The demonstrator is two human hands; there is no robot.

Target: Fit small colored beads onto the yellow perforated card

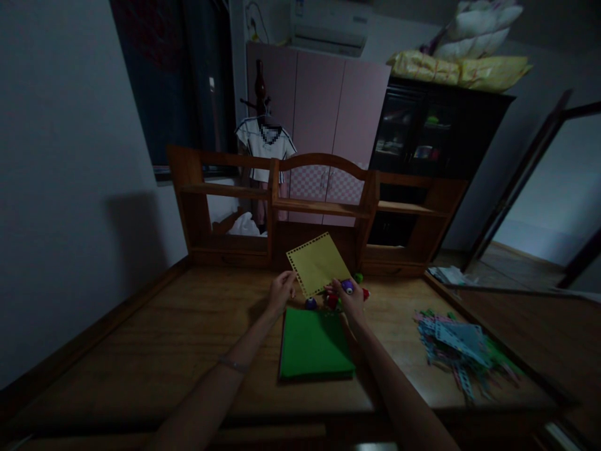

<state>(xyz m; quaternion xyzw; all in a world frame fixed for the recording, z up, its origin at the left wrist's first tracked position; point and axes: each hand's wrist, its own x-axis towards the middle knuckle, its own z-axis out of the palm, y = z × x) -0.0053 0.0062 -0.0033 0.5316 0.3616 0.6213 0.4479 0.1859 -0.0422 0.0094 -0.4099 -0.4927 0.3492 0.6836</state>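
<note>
A yellow sheet of paper [319,263], with a row of holes punched along its left and lower edges, is tilted up above the desk. My left hand [282,291] is closed, its fingertips at the sheet's left edge. At the lower right corner, my right hand [351,299] is closed round a small purple paper punch [347,286], fingers against the paper. Another purple punch [310,304] and a red one [332,302] lie just below the sheet. Nearer me rests a square green stack of paper [315,344].
Cut strips and punched pieces of blue, pink and green paper [457,344] are heaped at the desk's right. A small green object [359,277] lies behind my right hand. The wooden shelf [323,207] closes off the back of the desk [164,338].
</note>
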